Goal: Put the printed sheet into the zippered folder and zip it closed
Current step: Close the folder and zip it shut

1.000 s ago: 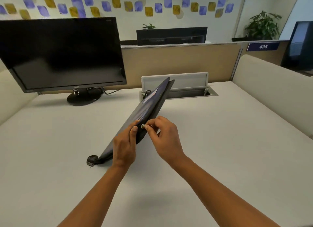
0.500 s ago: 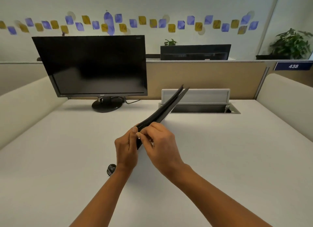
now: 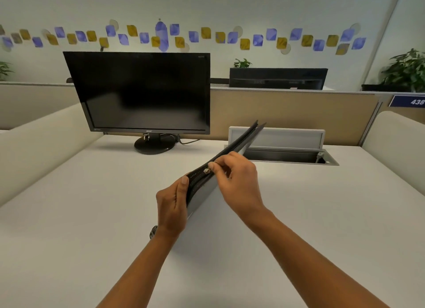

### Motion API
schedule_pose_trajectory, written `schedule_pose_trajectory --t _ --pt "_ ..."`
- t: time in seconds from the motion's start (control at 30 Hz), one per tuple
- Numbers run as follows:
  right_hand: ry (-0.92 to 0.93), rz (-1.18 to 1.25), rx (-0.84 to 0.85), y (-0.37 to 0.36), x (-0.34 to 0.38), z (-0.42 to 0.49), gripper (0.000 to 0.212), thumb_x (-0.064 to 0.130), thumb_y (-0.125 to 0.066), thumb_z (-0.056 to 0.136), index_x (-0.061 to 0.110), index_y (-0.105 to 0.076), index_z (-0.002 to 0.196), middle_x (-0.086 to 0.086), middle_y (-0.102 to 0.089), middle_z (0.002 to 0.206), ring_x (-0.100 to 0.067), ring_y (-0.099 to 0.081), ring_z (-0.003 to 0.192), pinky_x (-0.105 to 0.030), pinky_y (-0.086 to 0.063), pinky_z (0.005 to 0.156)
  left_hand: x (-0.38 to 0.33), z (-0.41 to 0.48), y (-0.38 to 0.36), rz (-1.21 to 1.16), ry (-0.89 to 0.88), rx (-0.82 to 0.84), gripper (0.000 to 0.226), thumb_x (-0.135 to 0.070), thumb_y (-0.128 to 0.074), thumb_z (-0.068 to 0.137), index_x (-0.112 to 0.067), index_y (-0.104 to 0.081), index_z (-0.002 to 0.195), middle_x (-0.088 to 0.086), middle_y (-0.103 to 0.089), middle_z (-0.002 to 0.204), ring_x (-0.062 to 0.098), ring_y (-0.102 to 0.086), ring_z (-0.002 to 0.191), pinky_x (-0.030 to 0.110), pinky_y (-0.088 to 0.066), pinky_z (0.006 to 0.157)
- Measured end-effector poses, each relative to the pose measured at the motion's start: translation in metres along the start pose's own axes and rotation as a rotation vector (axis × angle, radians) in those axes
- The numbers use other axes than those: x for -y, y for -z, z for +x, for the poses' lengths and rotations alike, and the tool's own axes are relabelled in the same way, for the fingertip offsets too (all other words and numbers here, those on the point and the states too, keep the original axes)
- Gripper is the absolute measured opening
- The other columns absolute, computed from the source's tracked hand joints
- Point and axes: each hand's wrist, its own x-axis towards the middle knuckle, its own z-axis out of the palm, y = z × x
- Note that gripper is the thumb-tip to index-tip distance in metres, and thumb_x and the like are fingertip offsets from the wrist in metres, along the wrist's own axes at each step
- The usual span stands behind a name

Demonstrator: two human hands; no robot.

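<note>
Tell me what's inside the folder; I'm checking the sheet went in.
Nothing inside shows. The folder is seen edge-on, its two covers nearly together; the left hand grips it and the right hand pinches the zipper pull. Any sheet is hidden.

Both bare forearms reach forward, hands close together.

The left hand (image 3: 171,204) stands thumb-up, its fingers wrapped in a clamping grip. The right hand (image 3: 238,181) sits just beyond it, knuckles up, thumb and forefinger pinched together at their tips.

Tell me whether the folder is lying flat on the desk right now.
No, the folder is held up on edge, tilted, by the left hand while the right hand pinches its zipper pull.
</note>
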Motion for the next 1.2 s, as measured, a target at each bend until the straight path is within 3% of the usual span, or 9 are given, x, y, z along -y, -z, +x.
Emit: schedule_pose_trajectory --t 0.27,0.5,0.67,0.9,1.2 --pt "-0.074 0.006 0.018 -0.005 -0.007 0.011 0.017 0.018 -0.062 0.086 0.003 -0.068 0.088 -0.006 -0.062 0.082 -0.007 -0.049 0.070 -0.008 -0.040 0.065 0.005 0.004 0.004 0.010 0.005 0.009 0.087 -0.062 -0.025 0.089 0.015 -0.064 0.078 -0.021 -0.047 0.063 -0.014 -0.054 0.061 -0.003 -0.036 0.049" --pt "0.023 0.009 0.030 -0.011 -0.001 0.006 0.014 0.014 -0.061 0.086 0.002 -0.067 0.082 -0.009 -0.063 0.078 -0.004 -0.046 0.065 -0.007 -0.037 0.062 0.004 0.004 0.008 0.019 0.014 -0.011 0.091 -0.063 -0.026 0.087 0.020 -0.062 0.075 -0.010 -0.047 0.060 -0.013 -0.055 0.057 -0.005 -0.034 0.050" --pt "0.143 -0.037 -0.007 -0.021 0.007 -0.004 0.016 0.015 -0.058 0.084 0.002 -0.066 0.078 -0.010 -0.065 0.073 -0.008 -0.048 0.068 -0.009 -0.038 0.062 0.003 0.007 0.007 0.035 0.015 -0.028 0.087 -0.060 -0.026 0.089 0.017 -0.062 0.071 -0.022 -0.043 0.060 -0.017 -0.052 0.057 -0.005 -0.033 0.049" --pt "0.211 -0.141 -0.035 -0.021 0.001 -0.006 0.013 0.017 -0.062 0.079 0.004 -0.068 0.078 -0.008 -0.067 0.070 -0.011 -0.055 0.065 -0.016 -0.045 0.066 0.006 0.003 0.010 0.038 0.017 -0.025 0.087 -0.061 -0.026 0.089 0.015 -0.065 0.076 -0.016 -0.047 0.060 -0.016 -0.053 0.059 -0.004 -0.035 0.051" --pt "0.112 -0.198 -0.033 -0.006 -0.029 0.014 0.012 0.013 -0.062 0.085 0.004 -0.066 0.078 -0.008 -0.063 0.075 -0.010 -0.046 0.069 -0.023 -0.042 0.061 0.008 0.001 0.015 0.022 0.014 -0.017 0.076 -0.057 -0.028 0.091 0.008 -0.064 0.072 -0.025 -0.047 0.058 -0.015 -0.051 0.056 -0.004 -0.033 0.053"
